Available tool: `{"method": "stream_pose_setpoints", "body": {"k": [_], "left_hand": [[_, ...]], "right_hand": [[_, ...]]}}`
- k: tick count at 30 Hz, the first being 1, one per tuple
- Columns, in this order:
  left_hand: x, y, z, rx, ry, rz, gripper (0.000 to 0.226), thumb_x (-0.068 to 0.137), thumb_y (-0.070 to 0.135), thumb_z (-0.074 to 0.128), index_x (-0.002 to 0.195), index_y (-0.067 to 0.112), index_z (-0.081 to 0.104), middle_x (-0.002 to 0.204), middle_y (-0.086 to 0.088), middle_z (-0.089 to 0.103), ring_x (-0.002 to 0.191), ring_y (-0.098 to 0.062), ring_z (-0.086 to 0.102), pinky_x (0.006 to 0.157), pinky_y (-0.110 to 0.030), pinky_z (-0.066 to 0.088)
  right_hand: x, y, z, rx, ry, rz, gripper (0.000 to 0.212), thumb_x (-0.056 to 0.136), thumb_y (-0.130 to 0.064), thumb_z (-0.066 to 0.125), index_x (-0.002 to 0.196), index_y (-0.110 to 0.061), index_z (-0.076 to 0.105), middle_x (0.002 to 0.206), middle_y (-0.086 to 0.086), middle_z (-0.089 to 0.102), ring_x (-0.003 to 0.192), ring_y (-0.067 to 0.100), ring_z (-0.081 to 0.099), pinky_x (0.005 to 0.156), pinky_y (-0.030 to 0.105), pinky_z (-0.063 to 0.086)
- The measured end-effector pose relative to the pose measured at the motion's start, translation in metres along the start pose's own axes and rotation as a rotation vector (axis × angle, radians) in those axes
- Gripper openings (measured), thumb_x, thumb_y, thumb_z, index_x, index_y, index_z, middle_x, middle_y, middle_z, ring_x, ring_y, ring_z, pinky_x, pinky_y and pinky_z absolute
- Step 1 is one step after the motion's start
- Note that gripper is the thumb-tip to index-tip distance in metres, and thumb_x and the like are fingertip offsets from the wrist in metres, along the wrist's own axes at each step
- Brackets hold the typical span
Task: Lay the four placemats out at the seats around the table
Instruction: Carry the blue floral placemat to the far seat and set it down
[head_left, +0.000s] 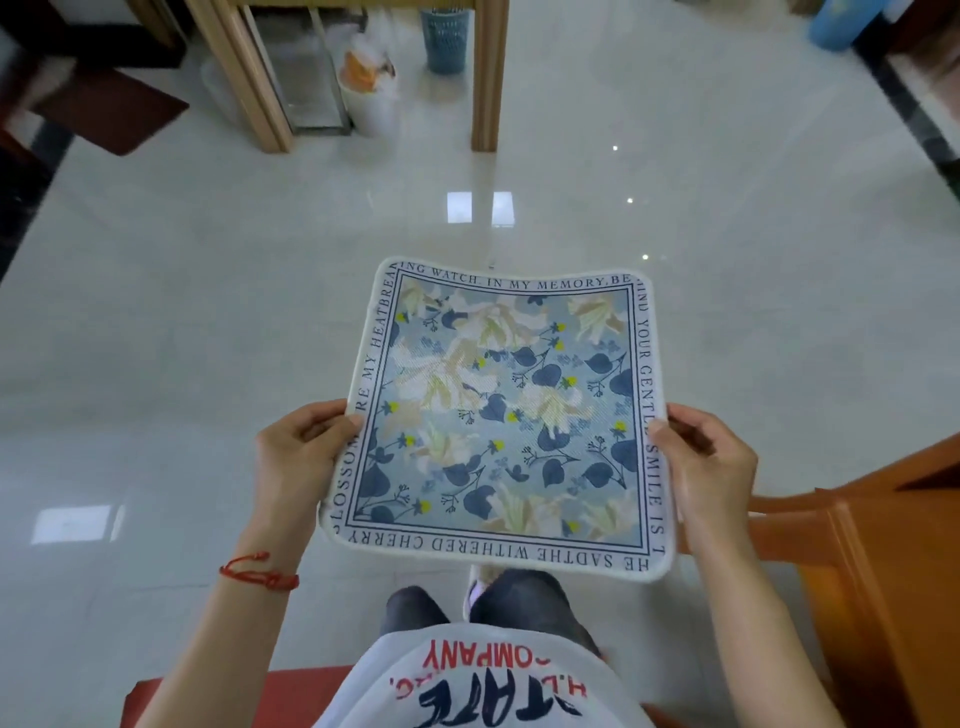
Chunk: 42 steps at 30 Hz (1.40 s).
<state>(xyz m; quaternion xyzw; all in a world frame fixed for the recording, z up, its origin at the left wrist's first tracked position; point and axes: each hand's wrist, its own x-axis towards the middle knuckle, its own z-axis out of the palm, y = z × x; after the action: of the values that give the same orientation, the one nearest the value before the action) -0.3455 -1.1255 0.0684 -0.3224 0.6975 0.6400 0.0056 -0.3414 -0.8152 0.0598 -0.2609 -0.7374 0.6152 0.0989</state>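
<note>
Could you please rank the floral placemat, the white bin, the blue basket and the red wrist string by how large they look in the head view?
1. floral placemat, though it is nearest the camera
2. white bin
3. blue basket, cut off at the top edge, so unsure against the bin
4. red wrist string

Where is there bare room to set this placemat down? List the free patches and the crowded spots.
No tabletop shows in this view. The bare floor is free between the wooden legs ahead and the placemat held by the left hand and right hand. It is crowded by the legs, around the white bin and blue basket, and beside the orange chair on the right.
</note>
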Motion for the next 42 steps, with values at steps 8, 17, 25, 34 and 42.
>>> {"method": "stream_pose_setpoints", "body": {"k": [8,17,25,34,42], "left_hand": [[0.068,0.056,0.075,0.031,-0.025,0.012,0.011,0.079,0.008,0.069,0.088,0.013,0.07,0.075,-0.002,0.071,0.054,-0.006,0.066,0.05,-0.02,0.053],[0.165,0.12,0.171,0.127,-0.14,0.055,0.012,0.078,0.006,0.069,0.086,0.014,0.07,0.075,-0.001,0.071,0.055,-0.005,0.065,0.062,-0.025,0.059],[0.245,0.185,0.273,0.251,-0.351,0.114,0.012,0.078,0.007,0.07,0.085,0.017,0.069,0.081,-0.005,0.07,0.063,-0.015,0.067,0.061,-0.026,0.057],[0.256,0.215,0.39,0.371,-0.646,0.172,0.012,0.077,0.007,0.071,0.082,0.018,0.068,0.075,-0.002,0.068,0.055,-0.008,0.065,0.055,-0.018,0.056],[0.223,0.218,0.484,0.474,-0.86,0.205,0.015,0.077,0.009,0.072,0.077,0.023,0.067,0.076,-0.004,0.07,0.059,-0.015,0.066,0.054,-0.022,0.056]], "right_hand": [[0.092,-0.024,0.014,0.017,0.049,0.004,0.02,0.08,0.002,0.064,0.095,-0.01,0.065,0.069,-0.011,0.066,0.061,-0.006,0.061,0.058,0.007,0.047],[0.183,-0.041,0.037,0.085,0.219,0.084,0.021,0.081,0.003,0.062,0.081,-0.018,0.063,0.076,-0.003,0.063,0.057,-0.008,0.059,0.056,0.005,0.045],[0.245,-0.053,0.045,0.162,0.452,0.142,0.02,0.081,0.001,0.063,0.082,-0.019,0.064,0.077,0.0,0.064,0.06,-0.003,0.061,0.061,0.01,0.05],[0.255,-0.052,0.013,0.221,0.771,0.256,0.024,0.08,0.0,0.064,0.08,-0.024,0.063,0.075,-0.003,0.067,0.061,0.001,0.063,0.061,0.016,0.054],[0.254,-0.037,-0.032,0.219,0.995,0.308,0.026,0.08,0.002,0.064,0.081,-0.023,0.064,0.065,-0.018,0.068,0.06,-0.001,0.063,0.059,0.012,0.051]]}}
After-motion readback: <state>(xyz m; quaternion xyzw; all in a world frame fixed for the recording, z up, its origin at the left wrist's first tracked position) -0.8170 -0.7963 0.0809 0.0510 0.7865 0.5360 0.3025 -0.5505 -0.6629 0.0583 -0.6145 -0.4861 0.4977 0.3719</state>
